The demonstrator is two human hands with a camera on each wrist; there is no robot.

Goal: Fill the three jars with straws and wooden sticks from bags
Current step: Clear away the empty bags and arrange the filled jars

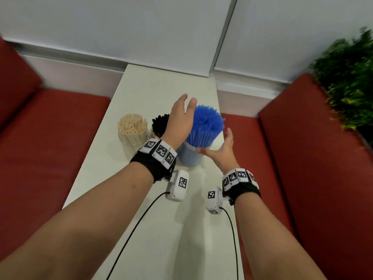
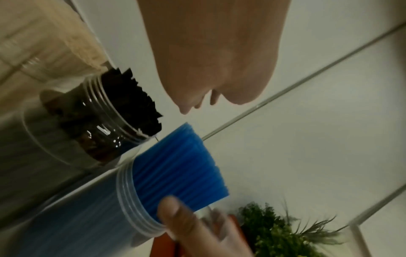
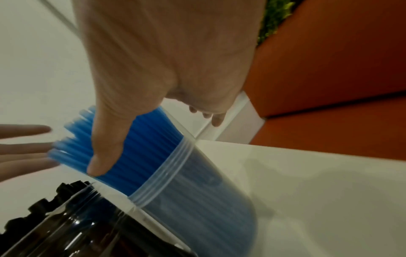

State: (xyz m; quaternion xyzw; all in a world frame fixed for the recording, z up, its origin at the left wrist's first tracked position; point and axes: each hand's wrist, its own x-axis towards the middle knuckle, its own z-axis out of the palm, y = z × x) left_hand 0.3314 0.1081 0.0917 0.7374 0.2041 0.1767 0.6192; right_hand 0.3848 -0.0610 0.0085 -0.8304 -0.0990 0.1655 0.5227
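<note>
Three clear jars stand in a row on the white table. The left jar holds pale wooden sticks, the middle jar black straws, and the right jar blue straws fanning out above its rim. My left hand is open with straight fingers beside the left of the blue bundle. My right hand is open on the bundle's right, its thumb touching the blue straws near the jar's rim. No bag shows in any view.
Red bench cushions flank the narrow table on both sides. A green plant stands at the back right. White wall panels close off the far end. Cables from the wrist cameras trail over the near table.
</note>
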